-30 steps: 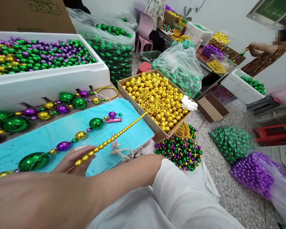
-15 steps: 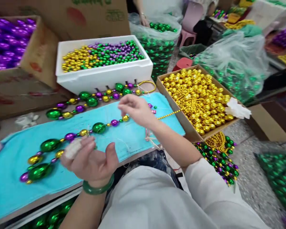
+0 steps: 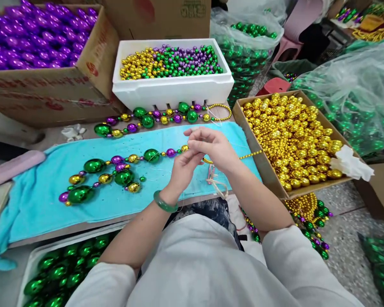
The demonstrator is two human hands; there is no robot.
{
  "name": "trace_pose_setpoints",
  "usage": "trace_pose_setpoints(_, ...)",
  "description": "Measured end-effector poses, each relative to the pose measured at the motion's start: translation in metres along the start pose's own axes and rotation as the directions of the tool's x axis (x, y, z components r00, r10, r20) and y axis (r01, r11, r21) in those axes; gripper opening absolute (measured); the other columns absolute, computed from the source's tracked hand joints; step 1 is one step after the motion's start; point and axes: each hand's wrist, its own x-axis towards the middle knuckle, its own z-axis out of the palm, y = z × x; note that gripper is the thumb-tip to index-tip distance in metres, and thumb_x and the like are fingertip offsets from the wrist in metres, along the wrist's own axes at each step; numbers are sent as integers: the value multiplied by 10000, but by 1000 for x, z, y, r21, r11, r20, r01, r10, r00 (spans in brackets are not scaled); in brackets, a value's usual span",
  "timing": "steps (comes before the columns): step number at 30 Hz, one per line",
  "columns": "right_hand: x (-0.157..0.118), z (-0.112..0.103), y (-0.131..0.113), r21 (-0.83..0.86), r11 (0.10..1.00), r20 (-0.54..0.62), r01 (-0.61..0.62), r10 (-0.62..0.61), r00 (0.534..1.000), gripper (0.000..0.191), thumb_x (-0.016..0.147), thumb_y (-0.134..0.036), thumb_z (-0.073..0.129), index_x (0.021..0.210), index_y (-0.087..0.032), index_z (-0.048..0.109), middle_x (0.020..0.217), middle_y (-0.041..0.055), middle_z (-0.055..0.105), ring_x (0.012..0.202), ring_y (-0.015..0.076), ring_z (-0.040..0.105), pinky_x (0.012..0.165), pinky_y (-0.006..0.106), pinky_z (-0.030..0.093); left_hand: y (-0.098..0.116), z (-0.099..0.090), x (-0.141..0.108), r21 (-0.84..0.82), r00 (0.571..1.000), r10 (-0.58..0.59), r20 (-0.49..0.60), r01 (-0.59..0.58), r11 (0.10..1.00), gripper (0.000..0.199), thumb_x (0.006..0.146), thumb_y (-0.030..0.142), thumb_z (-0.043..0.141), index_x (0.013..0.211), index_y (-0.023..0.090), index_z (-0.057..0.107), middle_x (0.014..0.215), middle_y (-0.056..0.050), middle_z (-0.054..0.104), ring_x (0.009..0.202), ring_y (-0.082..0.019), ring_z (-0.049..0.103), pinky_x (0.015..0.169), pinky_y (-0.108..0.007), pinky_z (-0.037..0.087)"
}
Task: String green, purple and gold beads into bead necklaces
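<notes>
My left hand [image 3: 182, 168] and my right hand [image 3: 215, 148] meet over the turquoise cloth [image 3: 45, 192]. Their fingertips pinch the end of a bead strand [image 3: 115, 170] of green, purple and gold balls that curls across the cloth to the left. A thin chain of small gold beads [image 3: 251, 155] runs from my right hand toward the gold bead box. A green bangle sits on my left wrist. A second finished strand [image 3: 160, 117] lies along the cloth's far edge.
A white foam box [image 3: 173, 91] of mixed beads stands behind the cloth. At right is a cardboard box of gold balls [image 3: 291, 132], at far left a carton of purple balls [image 3: 35, 38]. Green balls fill a tray [image 3: 60, 268] below, and bags of green beads [image 3: 355, 98] crowd the right.
My left hand rose from near the table edge to join my right hand at the strand's end. The strand's left part now lies curled up. The view swung left and down.
</notes>
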Motion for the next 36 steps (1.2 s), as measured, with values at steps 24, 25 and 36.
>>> trace_pose_setpoints(24,-72,9,110,-864,154,-410,-480,341,846,303,916,-238,499,1182,-99,537,1139,194,642,997,278,657,775,322,483,0,-19,-2,28,974,-162,-160,168,985,211,681,329,771,801,156,754,678,-19,690,565,-110,630,521,-220,477)
trace_pose_setpoints(25,-72,3,108,-857,169,-402,-486,371,837,299,894,-187,491,1176,-99,541,1124,191,651,976,272,664,768,320,482,1,-20,-2,29,973,-152,-176,159,987,208,677,328,773,795,158,752,670,-15,686,553,-107,622,519,-221,479)
trace_pose_setpoints(36,-145,-74,78,161,870,-131,-467,488,863,354,813,-515,648,810,-213,463,642,-46,575,450,80,469,403,191,271,-2,-6,-8,54,966,-237,-101,243,969,265,666,381,760,792,150,733,642,-12,664,539,-121,625,463,-215,462)
